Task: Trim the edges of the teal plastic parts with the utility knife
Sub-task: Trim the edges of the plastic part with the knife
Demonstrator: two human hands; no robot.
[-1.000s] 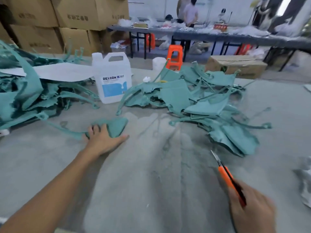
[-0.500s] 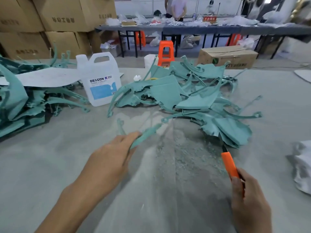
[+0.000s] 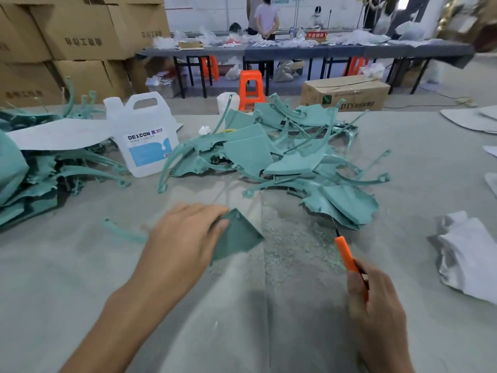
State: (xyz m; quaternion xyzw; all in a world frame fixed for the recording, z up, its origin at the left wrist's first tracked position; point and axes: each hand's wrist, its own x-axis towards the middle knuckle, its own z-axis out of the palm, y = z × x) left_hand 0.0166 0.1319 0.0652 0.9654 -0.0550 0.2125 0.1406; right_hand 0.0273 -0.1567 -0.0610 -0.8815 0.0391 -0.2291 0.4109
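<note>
Left grip (image 3: 185,238) pinches a teal plastic part (image 3: 238,236) by its left side; right grip (image 3: 376,305) is wrapped round the orange utility knife (image 3: 347,254).
Teal shavings (image 3: 295,238) dust the grey tabletop (image 3: 80,265) between them, and the knife tip points far toward a heap of teal parts (image 3: 282,157). A second heap (image 3: 40,179) lies far left beside a white DEXCON jug (image 3: 145,138); a crumpled silvery bag (image 3: 468,254) sits right. Behind stand stacked cardboard boxes (image 3: 80,36), an orange stool (image 3: 251,87) and long tables (image 3: 295,52) with people.

head-worn view, forward-down, close over table (image 3: 80,265)
</note>
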